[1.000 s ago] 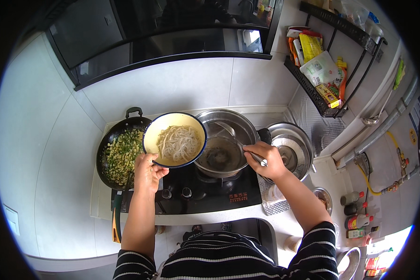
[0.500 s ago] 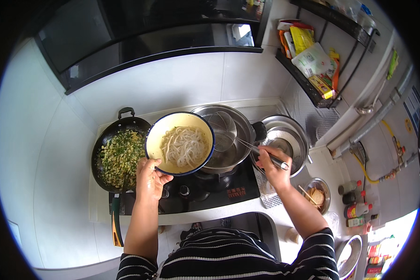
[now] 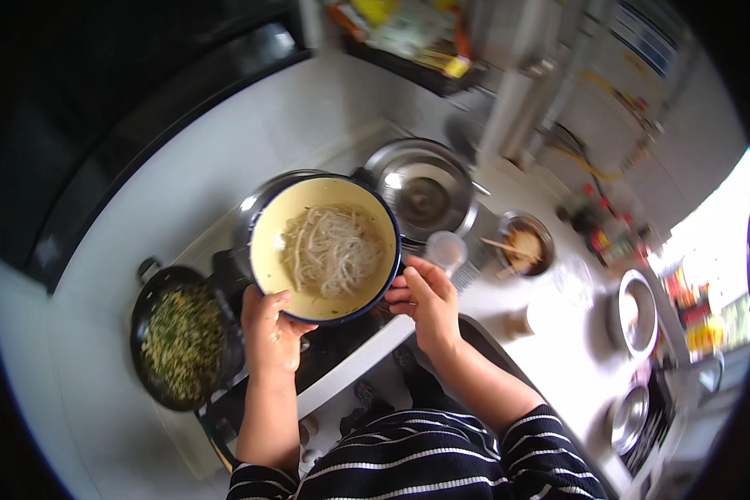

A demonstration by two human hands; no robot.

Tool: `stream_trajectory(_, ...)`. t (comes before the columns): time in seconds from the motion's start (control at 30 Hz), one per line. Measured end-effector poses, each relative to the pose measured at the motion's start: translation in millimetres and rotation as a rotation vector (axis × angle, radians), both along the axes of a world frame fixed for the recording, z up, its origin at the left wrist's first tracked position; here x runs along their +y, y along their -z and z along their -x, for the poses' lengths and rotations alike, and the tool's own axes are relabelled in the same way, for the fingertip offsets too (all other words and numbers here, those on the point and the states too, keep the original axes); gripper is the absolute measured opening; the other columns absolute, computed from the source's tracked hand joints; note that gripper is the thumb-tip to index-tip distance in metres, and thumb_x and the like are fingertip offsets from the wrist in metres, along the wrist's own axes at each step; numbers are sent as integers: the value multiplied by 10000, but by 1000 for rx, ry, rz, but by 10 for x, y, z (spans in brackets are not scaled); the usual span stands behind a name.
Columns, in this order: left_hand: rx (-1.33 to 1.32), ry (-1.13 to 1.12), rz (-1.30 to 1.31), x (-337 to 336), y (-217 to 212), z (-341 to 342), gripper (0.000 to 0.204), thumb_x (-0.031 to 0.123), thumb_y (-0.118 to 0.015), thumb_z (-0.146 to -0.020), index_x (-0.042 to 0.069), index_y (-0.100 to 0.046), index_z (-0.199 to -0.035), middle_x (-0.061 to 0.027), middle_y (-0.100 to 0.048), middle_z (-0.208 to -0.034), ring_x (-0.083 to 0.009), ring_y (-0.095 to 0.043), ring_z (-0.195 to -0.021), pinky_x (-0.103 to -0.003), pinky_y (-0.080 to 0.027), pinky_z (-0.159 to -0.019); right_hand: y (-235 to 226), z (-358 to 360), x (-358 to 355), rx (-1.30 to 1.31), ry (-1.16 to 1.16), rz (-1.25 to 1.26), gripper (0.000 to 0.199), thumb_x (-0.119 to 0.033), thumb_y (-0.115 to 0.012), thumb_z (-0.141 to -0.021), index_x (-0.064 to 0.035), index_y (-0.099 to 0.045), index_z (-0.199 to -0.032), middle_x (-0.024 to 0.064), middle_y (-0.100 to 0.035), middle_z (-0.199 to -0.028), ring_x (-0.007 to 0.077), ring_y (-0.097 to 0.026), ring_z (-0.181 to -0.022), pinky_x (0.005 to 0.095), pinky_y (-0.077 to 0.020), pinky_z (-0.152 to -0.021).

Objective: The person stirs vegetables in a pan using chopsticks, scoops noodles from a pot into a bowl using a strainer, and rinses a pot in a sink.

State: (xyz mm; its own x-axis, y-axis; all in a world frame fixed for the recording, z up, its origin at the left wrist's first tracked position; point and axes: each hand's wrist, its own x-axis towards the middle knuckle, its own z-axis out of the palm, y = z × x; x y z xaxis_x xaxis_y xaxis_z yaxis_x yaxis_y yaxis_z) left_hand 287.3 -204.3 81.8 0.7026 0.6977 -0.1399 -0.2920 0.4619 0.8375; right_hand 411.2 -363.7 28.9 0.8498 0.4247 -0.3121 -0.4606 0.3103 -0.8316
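A cream enamel bowl (image 3: 267,237) with a dark blue rim, holding pale, translucent noodles (image 3: 333,250), is held up in front of me. My left hand (image 3: 272,333) grips its lower left edge, thumb over the rim. At the lower right side, my right hand (image 3: 429,304) has bent fingers against the rim, with the thumb apart from them. Behind the bowl, a steel pot (image 3: 246,221) is mostly hidden. To the left stands a black wok (image 3: 146,321) full of a chopped green and yellow mixture (image 3: 183,342). The strainer is not visible.
Steel basins (image 3: 454,187) stand beyond the bowl, beside a clear plastic cup (image 3: 447,250). Farther right are a steel bowl with chopsticks (image 3: 521,244), blurred bottles (image 3: 600,229) and a white-looking basin (image 3: 637,312). A shelf with packets (image 3: 417,42) hangs above.
My right hand has let go of the strainer's handle and come to the bowl's right rim. The view has turned right, and the bowl stays in my left hand.
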Motion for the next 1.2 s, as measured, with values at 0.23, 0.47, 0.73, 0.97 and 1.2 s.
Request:
stream_trajectory(0.23, 64, 471, -8, -1245, -4, -422, 447, 100, -524, -736, 25, -437, -1168, -141, -540, -1085, -257, -598, -951, -378, -560, -735, -305, 576, -1699, -212, 216, -128, 498, -215, -520, -921, -23, -365, -1355, 85, -581, -1006, 143, -611, -763, 239, -511, -633)
stream_trajectory(0.47, 211, 939, -20, -3180, 539, -733, 393, 81, -572, -761, -4, -402, -1105, -136, -550, -984, -183, -638, -760, -293, -589, -499, 9, 1006, -3578, -18, 582, 69, 372, -110, -485, -895, 28, -459, -1240, 101, -614, -919, 121, -612, -635, 210, -519, -543)
stream_trajectory(0.73, 519, 1196, -69, -5156, 2013, -1214, 293, 146, -514, -794, 55, -404, -1050, -103, -550, -887, -175, -576, -671, -325, -509, -530, 1220, 843, -5350, 202, 758, 307, 240, -73, -455, -833, 37, -534, -1031, 113, -623, -777, 150, -617, -558, 231, -524, -496)
stream_trajectory(0.97, 624, 1199, -125, -5777, 2539, -1374, 300, 162, -533, -839, 63, -416, -1097, -85, -571, -841, -168, -566, -623, -312, -504, -535, 1856, 649, -6004, 262, 744, 299, 225, -81, -471, -829, 22, -553, -1011, 116, -626, -768, 149, -603, -528, 229, -520, -476)
stream_trajectory(1.2, 686, 1084, -86, -5707, 2408, -1345, 395, 251, -653, -838, 29, -474, -1111, -91, -581, -931, -142, -572, -605, -279, -504, -519, 1874, 713, -6033, 285, 780, 280, 304, -113, -520, -864, -2, -505, -1146, 75, -604, -862, 142, -607, -599, 229, -505, -486)
